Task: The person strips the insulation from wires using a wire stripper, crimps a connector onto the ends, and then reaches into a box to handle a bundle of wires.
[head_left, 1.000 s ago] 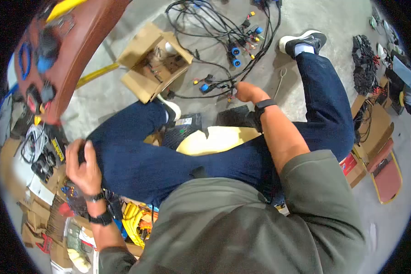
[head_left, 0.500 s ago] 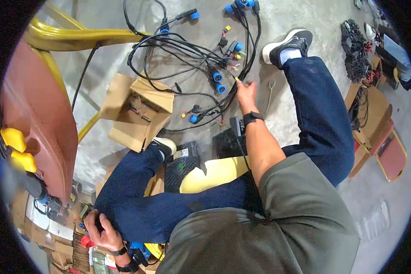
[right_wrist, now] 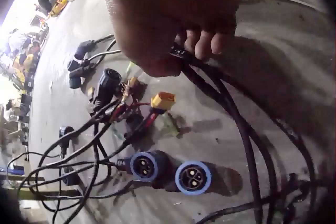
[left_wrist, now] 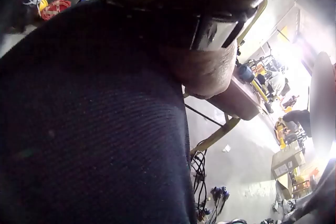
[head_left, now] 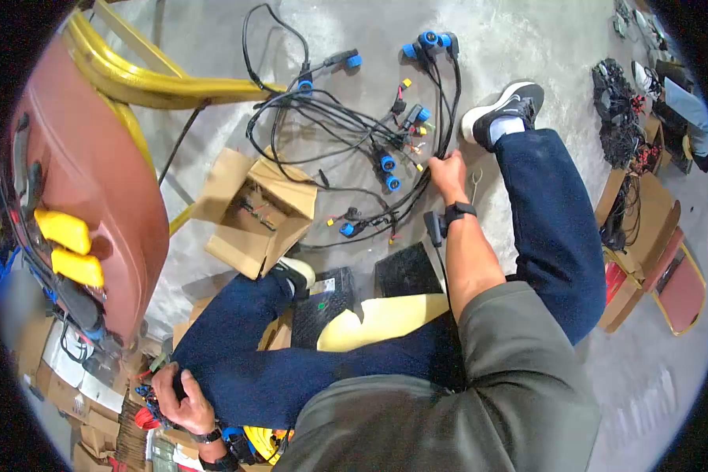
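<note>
In the head view my right hand (head_left: 448, 176) grips a bundle of black cables (head_left: 454, 94) lying on the floor beside my right foot. Its fingers curl round the black cables (right_wrist: 223, 95) in the right wrist view. Blue round connectors (head_left: 387, 164) and a yellow plug (right_wrist: 163, 100) lie on the floor close by, among looped cables. My left hand (head_left: 182, 400) rests on my left knee with its fingers loosely bent and nothing in them. Only part of that hand (left_wrist: 207, 71) shows past the wristband in the left wrist view.
A cardboard box (head_left: 236, 242) with small parts inside stands open by my left foot. Yellow foam (head_left: 385, 317) lies between my legs. To the left is a red-brown chair (head_left: 102, 181) with a yellow frame. Another carton (head_left: 645, 220) stands at right.
My right hand has moved forward along the cables, and its fingers now hold the bundle. The left hand stays on the knee. The head view has shifted.
</note>
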Demonstrator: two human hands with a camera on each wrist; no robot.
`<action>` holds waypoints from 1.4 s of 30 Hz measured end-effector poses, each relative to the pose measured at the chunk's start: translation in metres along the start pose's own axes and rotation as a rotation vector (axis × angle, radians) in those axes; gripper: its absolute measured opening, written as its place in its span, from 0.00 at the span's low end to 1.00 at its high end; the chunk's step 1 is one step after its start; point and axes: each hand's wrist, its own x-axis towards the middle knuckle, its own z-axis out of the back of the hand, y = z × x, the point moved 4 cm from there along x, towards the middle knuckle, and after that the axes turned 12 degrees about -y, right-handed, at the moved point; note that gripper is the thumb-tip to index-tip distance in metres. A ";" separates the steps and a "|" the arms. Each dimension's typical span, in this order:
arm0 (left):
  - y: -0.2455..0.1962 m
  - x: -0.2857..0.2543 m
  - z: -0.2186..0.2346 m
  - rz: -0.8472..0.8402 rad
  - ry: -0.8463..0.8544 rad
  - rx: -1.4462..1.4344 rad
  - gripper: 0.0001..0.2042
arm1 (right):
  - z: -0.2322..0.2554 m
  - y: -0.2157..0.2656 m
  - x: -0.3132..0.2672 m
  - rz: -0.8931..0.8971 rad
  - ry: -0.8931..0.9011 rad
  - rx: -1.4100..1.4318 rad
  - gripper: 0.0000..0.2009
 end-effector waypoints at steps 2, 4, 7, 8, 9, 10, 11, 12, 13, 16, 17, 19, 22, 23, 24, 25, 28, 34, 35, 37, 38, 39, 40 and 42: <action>-0.004 0.002 0.000 -0.024 0.005 0.014 0.10 | 0.005 -0.004 0.001 -0.047 0.065 0.060 0.19; -0.002 0.002 0.000 -0.034 0.004 -0.006 0.09 | 0.014 -0.007 -0.002 -0.093 0.121 0.180 0.17; -0.010 0.003 0.001 -0.070 -0.079 -0.054 0.09 | 0.023 -0.003 -0.011 -0.220 0.101 0.492 0.12; -0.009 0.002 0.002 -0.082 -0.083 -0.044 0.08 | 0.028 0.005 -0.018 -0.294 0.107 0.657 0.10; -0.008 0.002 0.004 -0.095 -0.097 -0.032 0.08 | 0.032 0.020 -0.025 -0.362 0.120 0.831 0.08; -0.010 0.003 0.007 -0.080 -0.094 -0.040 0.08 | 0.053 0.047 -0.043 -0.374 0.115 0.931 0.04; -0.013 0.003 0.009 -0.066 -0.099 -0.053 0.08 | 0.060 0.057 -0.047 -0.314 0.160 0.908 0.03; -0.013 0.001 0.010 -0.073 -0.174 -0.087 0.07 | 0.064 0.065 -0.051 -0.279 0.214 0.947 0.04; -0.011 0.000 0.011 -0.039 -0.161 -0.112 0.07 | 0.070 0.074 -0.056 -0.239 0.273 0.985 0.05; -0.011 -0.010 0.018 -0.102 -0.229 -0.118 0.08 | 0.120 0.119 -0.081 -0.272 0.303 1.028 0.08; 0.000 -0.012 0.015 -0.112 -0.207 -0.095 0.09 | 0.133 0.130 -0.089 -0.332 0.370 1.146 0.09; 0.006 -0.015 0.017 -0.162 -0.266 -0.099 0.11 | 0.145 0.145 -0.081 -0.165 0.356 1.158 0.07; 0.000 -0.022 0.019 -0.177 -0.321 -0.131 0.13 | 0.197 0.155 -0.096 -0.060 0.424 1.236 0.10; 0.000 -0.027 0.017 -0.175 -0.355 -0.177 0.14 | 0.206 0.151 -0.091 0.020 0.465 1.239 0.10; 0.004 -0.031 0.011 -0.209 -0.455 -0.204 0.13 | 0.227 0.156 -0.110 -0.030 0.484 1.248 0.13; 0.000 -0.036 0.017 -0.239 -0.455 -0.199 0.12 | 0.241 0.157 -0.120 0.003 0.479 1.230 0.13; -0.036 -0.092 0.051 -0.260 -0.663 -0.439 0.10 | 0.262 0.152 -0.136 0.141 0.626 1.194 0.15; 0.004 -0.234 0.031 0.077 -0.390 -0.856 0.12 | 0.278 0.165 -0.162 0.245 0.616 1.005 0.16; 0.023 -0.255 0.024 0.261 -0.307 -0.909 0.12 | 0.278 0.167 -0.170 0.248 0.609 0.984 0.16; 0.064 -0.294 -0.011 0.481 -0.313 -0.804 0.12 | 0.265 0.171 -0.158 0.265 0.627 0.885 0.17; 0.079 -0.309 -0.018 0.533 -0.328 -0.774 0.13 | 0.260 0.174 -0.160 0.257 0.618 0.855 0.18; 0.093 -0.323 -0.025 0.582 -0.339 -0.747 0.14 | 0.256 0.173 -0.158 0.247 0.602 0.827 0.19; 0.106 -0.337 -0.042 0.639 -0.293 -0.736 0.15 | 0.255 0.173 -0.168 0.301 0.662 0.745 0.16; 0.129 -0.359 -0.063 0.743 -0.193 -0.749 0.17 | 0.251 0.168 -0.176 0.303 0.596 0.709 0.16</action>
